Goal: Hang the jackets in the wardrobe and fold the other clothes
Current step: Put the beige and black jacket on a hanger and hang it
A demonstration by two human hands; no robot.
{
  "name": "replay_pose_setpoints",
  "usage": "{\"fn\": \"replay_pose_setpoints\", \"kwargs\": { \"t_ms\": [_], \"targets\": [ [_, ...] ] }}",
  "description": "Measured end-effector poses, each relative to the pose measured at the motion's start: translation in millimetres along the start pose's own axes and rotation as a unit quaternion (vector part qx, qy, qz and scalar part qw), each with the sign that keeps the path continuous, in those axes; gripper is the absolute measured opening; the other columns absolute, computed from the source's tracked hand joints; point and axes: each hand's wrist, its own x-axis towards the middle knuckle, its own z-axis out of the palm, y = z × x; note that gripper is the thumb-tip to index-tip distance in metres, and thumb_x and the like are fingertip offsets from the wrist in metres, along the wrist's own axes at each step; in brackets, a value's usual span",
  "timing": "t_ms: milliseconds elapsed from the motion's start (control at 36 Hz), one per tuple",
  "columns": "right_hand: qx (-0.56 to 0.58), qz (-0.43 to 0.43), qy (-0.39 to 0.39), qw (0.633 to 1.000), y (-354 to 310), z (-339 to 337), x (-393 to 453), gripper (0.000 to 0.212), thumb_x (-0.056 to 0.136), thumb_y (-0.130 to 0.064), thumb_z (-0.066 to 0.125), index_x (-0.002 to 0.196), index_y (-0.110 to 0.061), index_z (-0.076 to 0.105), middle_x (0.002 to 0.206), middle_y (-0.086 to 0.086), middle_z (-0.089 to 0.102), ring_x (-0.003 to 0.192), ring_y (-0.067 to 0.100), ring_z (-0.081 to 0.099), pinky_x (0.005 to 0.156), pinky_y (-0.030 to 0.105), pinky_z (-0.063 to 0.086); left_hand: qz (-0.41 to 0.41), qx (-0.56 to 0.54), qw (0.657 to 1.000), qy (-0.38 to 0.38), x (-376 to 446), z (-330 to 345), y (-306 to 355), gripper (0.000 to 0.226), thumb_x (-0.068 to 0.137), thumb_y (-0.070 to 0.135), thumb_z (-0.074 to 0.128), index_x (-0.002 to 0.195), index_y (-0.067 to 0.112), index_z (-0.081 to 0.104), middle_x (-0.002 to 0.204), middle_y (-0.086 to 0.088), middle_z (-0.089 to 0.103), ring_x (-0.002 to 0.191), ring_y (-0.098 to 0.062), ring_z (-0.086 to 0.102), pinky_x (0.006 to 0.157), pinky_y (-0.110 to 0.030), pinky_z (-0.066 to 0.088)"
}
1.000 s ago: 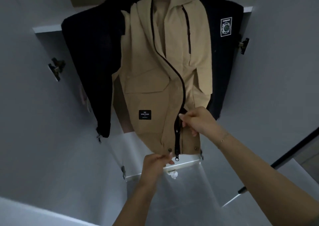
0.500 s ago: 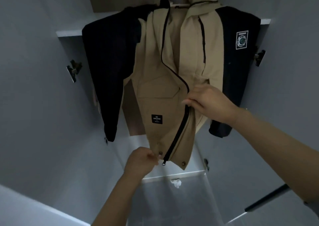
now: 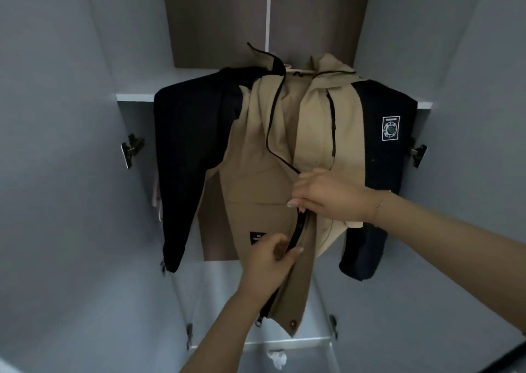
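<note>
Wardrobe (image 3: 71, 173) open, pale grey walls, doors swung out on both sides. Inside hangs one jacket (image 3: 256, 179): tan body, black sleeves, black zipper (image 3: 297, 234) down the front. Upper part hangs open, lower part closed. It sits just below the white shelf (image 3: 133, 97), collar up at shelf level; hanger mostly hidden by the collar, only a pale sliver shows.

Right hand (image 3: 330, 196): fingers curled, pinching the zipper line at mid-chest; whether they hold the slider itself cannot be told, it is covered by the hand. Left hand (image 3: 270, 261): fingers and thumb curled round the jacket front lower down, beside the zipper, gripping the fabric and partly covering the small black label (image 3: 256, 237).

White square patch (image 3: 390, 128) on the sleeve at the right of the view; print too small to read. Metal hinges (image 3: 131, 149) on both side walls. Dark brown panel (image 3: 222, 16) above the shelf. Small white crumpled item (image 3: 277, 358) on the wardrobe floor, unidentifiable. Pale strip of cloth behind the left sleeve, mostly hidden.
</note>
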Motion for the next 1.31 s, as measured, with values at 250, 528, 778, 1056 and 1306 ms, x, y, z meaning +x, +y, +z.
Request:
{"fn": "replay_pose_setpoints", "kwargs": {
  "t_ms": [250, 528, 778, 1056, 1306],
  "targets": [
    [-0.229, -0.116, -0.064, 0.964, 28.2, -15.4, 51.0, 0.039, 0.1, -0.048, 0.036, 0.098, -0.026, 0.068, 0.107, -0.007, 0.053, 0.106, 0.013, 0.044, 0.097, 0.029, 0.03, -0.072, -0.152, 0.986, -0.008, 9.9, -8.4, -14.2, 0.036, 0.086, 0.016, 0.071, 0.058, 0.008, 0.049, 0.052, 0.003, 0.039, 0.049, -0.003, 0.037, 0.05, -0.012, 0.03],
    [-0.296, -0.055, 0.036, 0.953, 88.1, -79.9, 78.2, 0.04, 0.099, -0.041, 0.043, 0.098, -0.011, 0.068, 0.108, 0.005, 0.063, 0.109, 0.024, 0.051, 0.089, 0.035, 0.027, -0.191, -0.139, 0.971, -0.028, -5.1, -13.4, -39.6, 0.012, 0.083, 0.0, 0.063, 0.081, -0.004, 0.073, 0.079, -0.017, 0.071, 0.069, -0.016, 0.064, 0.067, -0.029, 0.054],
    [-0.243, -0.041, 0.106, 0.963, 81.0, -90.0, 49.3, 0.037, 0.1, -0.035, 0.043, 0.093, -0.01, 0.07, 0.095, 0.006, 0.068, 0.094, 0.025, 0.059, 0.091, 0.034, 0.031, -0.164, -0.144, 0.973, -0.067, 29.8, -42.5, -9.6, 0.032, 0.097, 0.035, 0.053, 0.098, 0.009, 0.072, 0.092, -0.003, 0.071, 0.085, -0.014, 0.065, 0.085, -0.029, 0.051],
    [-0.213, -0.038, 0.086, 0.973, 77.9, -68.3, 48.9, 0.036, 0.102, -0.039, 0.036, 0.1, -0.018, 0.065, 0.101, -0.002, 0.065, 0.092, 0.017, 0.058, 0.084, 0.025, 0.024, -0.033, -0.156, 0.987, 0.026, 87.5, -10.1, 71.8, 0.034, 0.084, 0.035, 0.071, 0.112, 0.028, 0.054, 0.104, 0.016, 0.06, 0.092, 0.007, 0.056, 0.069, -0.004, 0.043],
    [-0.286, -0.09, 0.082, 0.95, 105.7, -75.6, 64.3, 0.037, 0.102, -0.044, 0.035, 0.099, -0.022, 0.065, 0.098, -0.005, 0.062, 0.098, 0.015, 0.055, 0.096, 0.028, 0.028, -0.003, -0.186, 0.977, 0.107, 116.3, -6.1, 69.5, 0.018, 0.086, 0.013, 0.07, 0.069, 0.018, 0.067, 0.059, 0.013, 0.066, 0.058, 0.007, 0.059, 0.054, -0.01, 0.044]
  ]
}}
